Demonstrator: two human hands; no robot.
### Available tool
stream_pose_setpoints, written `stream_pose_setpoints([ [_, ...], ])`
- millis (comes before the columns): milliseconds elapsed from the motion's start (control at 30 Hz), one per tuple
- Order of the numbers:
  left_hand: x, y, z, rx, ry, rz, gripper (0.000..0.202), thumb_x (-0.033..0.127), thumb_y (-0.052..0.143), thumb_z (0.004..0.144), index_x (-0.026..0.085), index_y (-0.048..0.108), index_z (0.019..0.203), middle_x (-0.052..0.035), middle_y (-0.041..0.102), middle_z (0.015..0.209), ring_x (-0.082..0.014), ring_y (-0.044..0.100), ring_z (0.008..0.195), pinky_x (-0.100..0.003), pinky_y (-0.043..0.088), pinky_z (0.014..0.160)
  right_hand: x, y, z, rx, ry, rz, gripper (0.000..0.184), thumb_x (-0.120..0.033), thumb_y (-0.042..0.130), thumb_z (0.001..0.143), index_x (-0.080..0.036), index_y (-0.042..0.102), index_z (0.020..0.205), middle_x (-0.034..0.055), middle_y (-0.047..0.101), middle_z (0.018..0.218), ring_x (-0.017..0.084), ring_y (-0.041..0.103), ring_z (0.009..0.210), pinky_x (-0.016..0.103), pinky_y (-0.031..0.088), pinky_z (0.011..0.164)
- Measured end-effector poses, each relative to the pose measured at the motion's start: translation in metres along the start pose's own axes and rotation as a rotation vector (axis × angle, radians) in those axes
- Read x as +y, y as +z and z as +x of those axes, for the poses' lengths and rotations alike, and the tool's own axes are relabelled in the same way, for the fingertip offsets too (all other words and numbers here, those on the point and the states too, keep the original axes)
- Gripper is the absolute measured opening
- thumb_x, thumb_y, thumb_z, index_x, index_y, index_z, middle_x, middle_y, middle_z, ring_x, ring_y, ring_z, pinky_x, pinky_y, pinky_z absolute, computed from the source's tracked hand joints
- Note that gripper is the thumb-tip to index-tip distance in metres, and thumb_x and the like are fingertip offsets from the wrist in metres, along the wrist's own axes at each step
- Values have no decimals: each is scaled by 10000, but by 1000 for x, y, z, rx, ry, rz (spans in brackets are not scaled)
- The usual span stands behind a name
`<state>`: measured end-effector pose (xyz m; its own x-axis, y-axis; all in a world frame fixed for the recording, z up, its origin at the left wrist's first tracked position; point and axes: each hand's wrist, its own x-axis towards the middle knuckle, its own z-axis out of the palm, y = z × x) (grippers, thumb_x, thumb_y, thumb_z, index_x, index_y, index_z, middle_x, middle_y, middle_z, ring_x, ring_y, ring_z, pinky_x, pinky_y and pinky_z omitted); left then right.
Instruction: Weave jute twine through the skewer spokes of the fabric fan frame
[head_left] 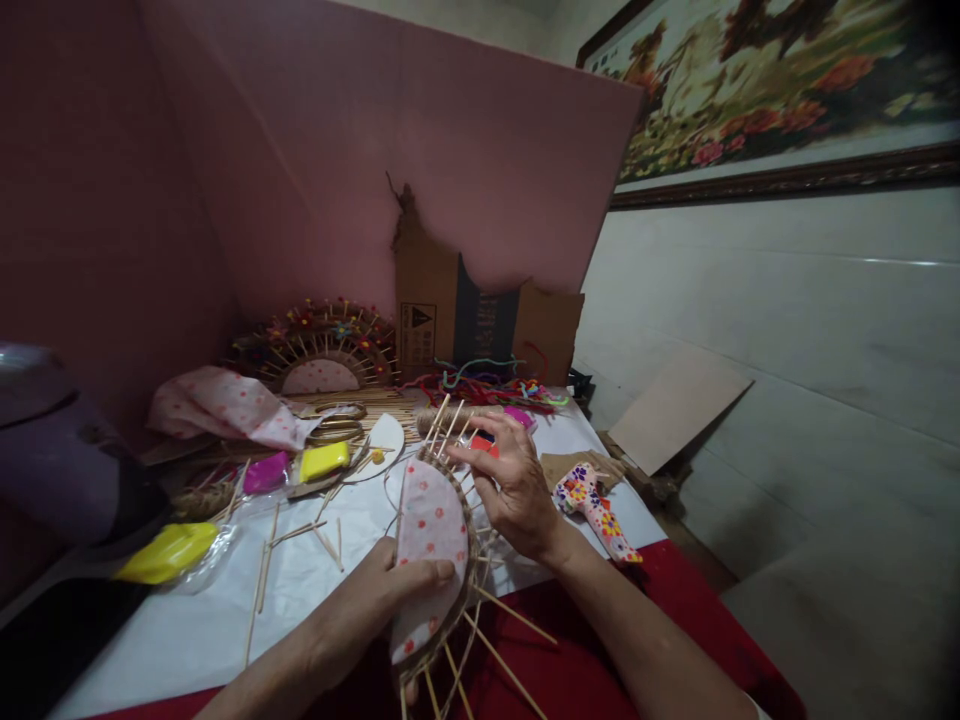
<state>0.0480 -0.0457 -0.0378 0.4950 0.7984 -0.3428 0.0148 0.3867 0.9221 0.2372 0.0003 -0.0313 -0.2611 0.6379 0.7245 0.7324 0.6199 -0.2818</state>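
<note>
My left hand [401, 590] grips a half-round craft piece [431, 540], its thumb pressed on the flat front. This piece is covered in pale cloth with red flower prints and stands with its straight edge to the left. Thin wooden sticks [517, 615] fan out from its curved side, and cord is woven around their bases. At the upper sticks, my right hand [514, 480] has its fingers bent and their tips against the sticks and cord. What exactly lies between those fingertips is too small to make out. A loose strand of cord hangs by the lower sticks.
A finished-looking fan piece [321, 375] with colourful flowers leans at the back left. Yellow clay packs [324, 460], a purple pack [266, 473], scissors [337, 425], loose sticks [262, 570] and pipe cleaners [487, 385] lie around. A flowered glue gun [596, 505] is at right, torn cardboard [427, 310] behind.
</note>
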Motion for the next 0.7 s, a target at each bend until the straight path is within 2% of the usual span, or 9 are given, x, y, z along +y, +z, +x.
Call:
stream_pose_setpoints([
  [133,2,0,-2,-22,-28,-7,207,291,619,727,117,660,832,-64,658,726,-136,539,612,-223,381,581,3,0,0,27,62,-1,408,-43,493,761,-274,658,1055,46,507,1225,243,377,1202,472,315,1020],
  [267,2,1,-2,1,-18,4,197,311,625,717,124,650,773,-48,634,656,-124,505,556,-212,346,516,2,-1,0,108,55,65,365,-34,475,763,-255,684,963,48,538,1171,229,422,1158,455,342,1000],
  [433,1,0,0,-8,2,19,196,318,617,717,132,647,773,-39,614,618,-129,490,527,-222,344,490,2,1,1,63,72,35,392,-18,487,740,-276,694,950,35,539,1173,238,422,1151,464,337,995],
  [567,1,-1,0,-11,-15,9,213,317,628,715,120,646,795,-39,628,654,-123,508,558,-217,362,523,2,1,1,121,90,34,373,-23,490,736,-261,698,933,50,556,1127,235,443,1121,455,354,977],
  [700,-1,-3,0,-12,-9,-18,246,340,646,703,114,641,802,-47,641,677,-123,521,570,-209,369,514,1,0,1,96,54,55,374,-25,489,731,-258,698,936,51,550,1148,237,436,1133,451,350,980],
])
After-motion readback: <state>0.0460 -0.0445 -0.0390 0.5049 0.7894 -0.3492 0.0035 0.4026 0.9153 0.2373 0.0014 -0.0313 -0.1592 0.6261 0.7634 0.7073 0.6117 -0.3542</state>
